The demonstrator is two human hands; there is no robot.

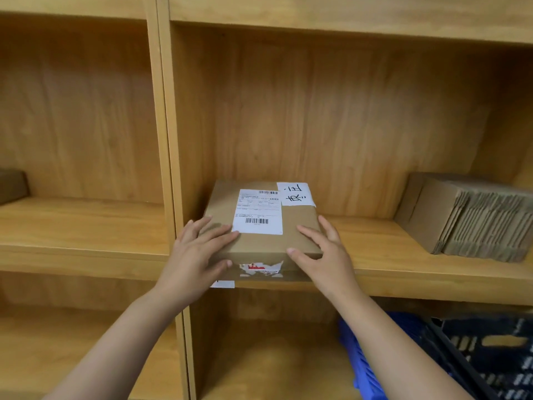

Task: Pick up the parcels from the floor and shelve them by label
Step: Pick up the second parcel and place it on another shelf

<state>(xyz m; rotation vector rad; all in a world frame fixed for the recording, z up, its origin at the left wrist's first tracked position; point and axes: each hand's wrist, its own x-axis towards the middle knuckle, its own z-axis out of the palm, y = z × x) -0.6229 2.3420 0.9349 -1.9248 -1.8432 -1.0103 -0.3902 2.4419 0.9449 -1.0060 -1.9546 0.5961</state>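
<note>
both left hand (196,251) and right hand (326,255) flat-fingered on parcel (297,223) on shelf (380,255)

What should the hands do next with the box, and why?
Probably slide the parcel a bit deeper. It lies flat on the shelf, but its front face sits right at the shelf's front edge. The left hand and right hand rest flat-fingered on its front corners, placed for a push.

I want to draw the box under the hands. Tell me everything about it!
The box is flat brown cardboard, lying at the left end of the wooden shelf. On top are a white barcode label and a white handwritten slip; its front has a torn sticker. The left hand and right hand rest flat on its near corners.
</note>
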